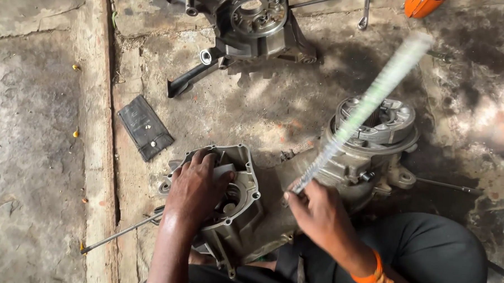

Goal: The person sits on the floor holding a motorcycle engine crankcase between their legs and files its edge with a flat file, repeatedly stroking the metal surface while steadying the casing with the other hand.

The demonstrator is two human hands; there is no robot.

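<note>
My left hand [197, 184] lies palm down on the open end of a grey metal engine casing [244, 214], fingers curled over its rim. My right hand [316, 210], with an orange band at the wrist, grips a long thin rod [370, 101] that slants up to the right; it is blurred and looks pale green and white. The casing stretches right to a round clutch drum assembly [378, 126], and the rod crosses in front of it.
Another dark engine part [256, 19] lies on the stained concrete floor at the top. A flat black pouch [145, 126] lies to the left. A thin metal rod [117, 234] lies at lower left, a spanner [365, 14] and an orange object [421, 5] at top right.
</note>
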